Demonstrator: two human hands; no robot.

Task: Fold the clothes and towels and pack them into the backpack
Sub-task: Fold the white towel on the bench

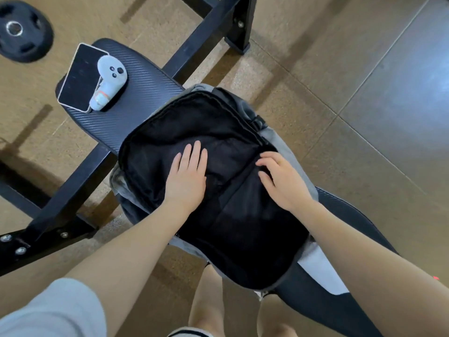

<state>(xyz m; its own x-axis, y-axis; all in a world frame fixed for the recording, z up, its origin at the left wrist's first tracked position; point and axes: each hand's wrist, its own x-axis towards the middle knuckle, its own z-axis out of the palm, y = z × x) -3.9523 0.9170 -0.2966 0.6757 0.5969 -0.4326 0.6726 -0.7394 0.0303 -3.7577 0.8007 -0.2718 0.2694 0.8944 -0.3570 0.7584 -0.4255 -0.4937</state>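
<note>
Bare forearms reached down from the near edge; left hand (185,176) lay flat, fingers spread, on dark cloth inside the unzipped grey-and-black fabric backpack (279,144) on the padded black bench (136,105). Right hand (281,181) curled loosely, gripping nothing. Looked like tamping-down; zipping probably next.

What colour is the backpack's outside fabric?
Grey, seen around the backpack rim in the head view.

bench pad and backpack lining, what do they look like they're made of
Bench pad: probably vinyl or faux leather, black with a fine woven, carbon-fibre-like texture and slight sheen. Backpack lining: looks like thin matte black synthetic fabric, creased and slack under both hands.
</note>
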